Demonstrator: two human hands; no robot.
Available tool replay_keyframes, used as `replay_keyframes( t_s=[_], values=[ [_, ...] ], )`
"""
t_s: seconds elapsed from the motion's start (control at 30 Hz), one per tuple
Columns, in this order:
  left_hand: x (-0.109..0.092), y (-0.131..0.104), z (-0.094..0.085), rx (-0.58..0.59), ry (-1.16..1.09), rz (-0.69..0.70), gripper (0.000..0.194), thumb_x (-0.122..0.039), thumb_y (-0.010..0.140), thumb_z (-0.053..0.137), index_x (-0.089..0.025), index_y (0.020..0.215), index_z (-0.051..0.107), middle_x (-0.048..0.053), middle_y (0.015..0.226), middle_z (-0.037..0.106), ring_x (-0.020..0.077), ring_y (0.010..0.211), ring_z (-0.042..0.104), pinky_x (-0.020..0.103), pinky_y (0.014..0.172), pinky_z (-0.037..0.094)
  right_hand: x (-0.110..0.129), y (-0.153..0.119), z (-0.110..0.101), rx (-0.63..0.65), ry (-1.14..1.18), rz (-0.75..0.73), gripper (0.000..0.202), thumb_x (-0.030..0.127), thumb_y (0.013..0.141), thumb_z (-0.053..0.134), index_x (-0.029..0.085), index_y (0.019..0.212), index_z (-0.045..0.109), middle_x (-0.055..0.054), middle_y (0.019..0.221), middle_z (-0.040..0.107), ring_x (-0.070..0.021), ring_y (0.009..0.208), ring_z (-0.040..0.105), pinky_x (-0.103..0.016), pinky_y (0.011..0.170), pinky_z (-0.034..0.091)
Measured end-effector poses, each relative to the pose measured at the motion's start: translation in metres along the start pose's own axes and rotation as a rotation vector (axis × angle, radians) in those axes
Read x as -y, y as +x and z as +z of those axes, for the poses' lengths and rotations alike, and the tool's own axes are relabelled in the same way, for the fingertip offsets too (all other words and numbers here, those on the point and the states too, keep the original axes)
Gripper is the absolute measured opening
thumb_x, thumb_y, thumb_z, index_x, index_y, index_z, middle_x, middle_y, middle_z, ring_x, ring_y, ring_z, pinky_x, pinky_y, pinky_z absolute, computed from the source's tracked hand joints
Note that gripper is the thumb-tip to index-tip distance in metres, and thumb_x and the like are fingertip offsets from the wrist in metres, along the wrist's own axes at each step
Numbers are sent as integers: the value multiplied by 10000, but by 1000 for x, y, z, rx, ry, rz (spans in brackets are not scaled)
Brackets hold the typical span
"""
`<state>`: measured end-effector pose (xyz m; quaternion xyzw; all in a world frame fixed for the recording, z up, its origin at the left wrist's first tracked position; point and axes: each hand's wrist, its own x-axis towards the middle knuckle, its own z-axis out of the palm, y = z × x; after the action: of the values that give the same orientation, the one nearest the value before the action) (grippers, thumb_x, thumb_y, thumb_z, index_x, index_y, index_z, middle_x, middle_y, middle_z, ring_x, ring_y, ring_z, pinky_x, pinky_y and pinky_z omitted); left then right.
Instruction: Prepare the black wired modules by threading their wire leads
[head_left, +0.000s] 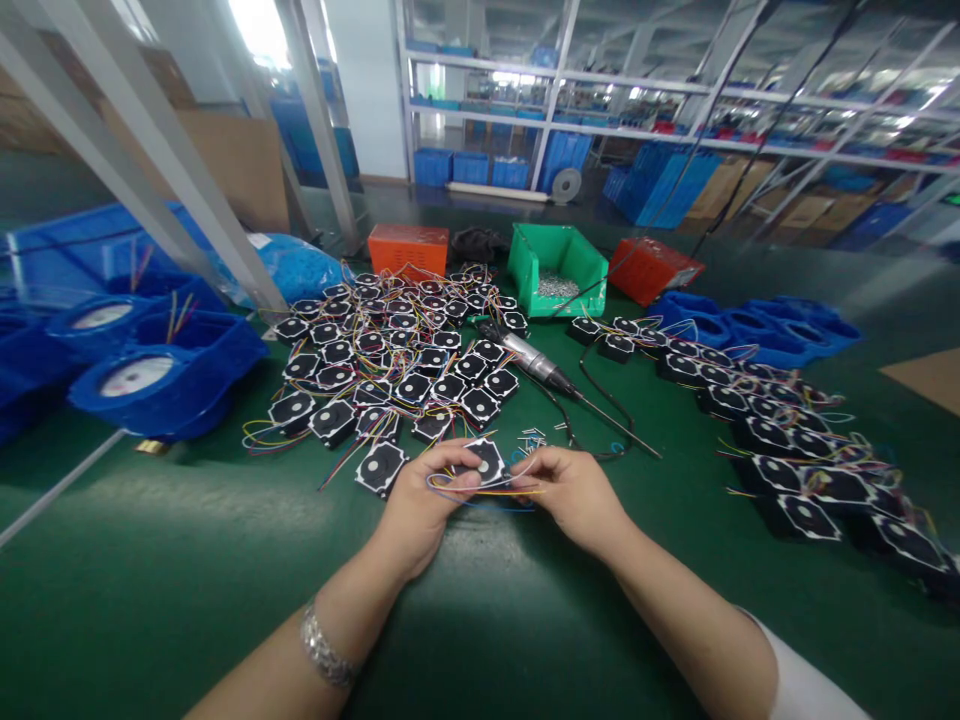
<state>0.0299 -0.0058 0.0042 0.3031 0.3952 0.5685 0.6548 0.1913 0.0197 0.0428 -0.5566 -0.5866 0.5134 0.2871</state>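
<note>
My left hand (427,500) grips a small black motor (484,458) with a white-edged face and a round pale centre, thumb on top. Coloured lead wires (495,491), white, red, yellow and blue, loop across its near side. My right hand (577,492) is closed in a pinch on these wires at the motor's right. Just beyond it lie several small screws (532,440) on the green table (480,620). An electric screwdriver (529,358) with a long thin bit rests behind the hands, its tip pointing to the right.
Many similar motors (412,388) with tangled wires cover the table ahead. More stand in rows (769,433) at the right. Behind are a green bin (525,275) of small metal parts and two orange boxes (409,250). Blue plastic housings (161,385) stand at left, others (750,325) at right.
</note>
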Motion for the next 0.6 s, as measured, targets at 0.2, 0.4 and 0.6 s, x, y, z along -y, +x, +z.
replay_keyframes(
  t_s=[0.2, 0.4, 0.6],
  values=[
    [3, 0, -3, 61, 164, 107, 139, -242, 616, 681, -171, 732, 649, 78, 1081, 536, 206, 966, 517, 291, 860, 365, 8, -3, 0, -11, -282, -3, 82, 80, 646, 577, 147, 603, 593, 19, 605, 589, -109, 574, 527, -208, 578, 401],
    [5, 1, -4, 73, 223, 139, 117, -242, 655, 650, -188, 758, 636, 68, 1088, 524, 202, 997, 503, 301, 899, 327, 4, -2, -1, -6, 27, 11, 116, 216, 608, 605, 133, 641, 533, 21, 542, 527, -102, 492, 492, -202, 498, 389],
    [1, 1, -2, 81, 254, 169, 108, -239, 652, 649, -178, 739, 630, 77, 1055, 531, 207, 992, 501, 301, 878, 348, 0, -2, 2, 40, 147, 21, 298, 367, 601, 637, 144, 674, 453, 25, 536, 494, -105, 473, 486, -209, 480, 392]
  ],
)
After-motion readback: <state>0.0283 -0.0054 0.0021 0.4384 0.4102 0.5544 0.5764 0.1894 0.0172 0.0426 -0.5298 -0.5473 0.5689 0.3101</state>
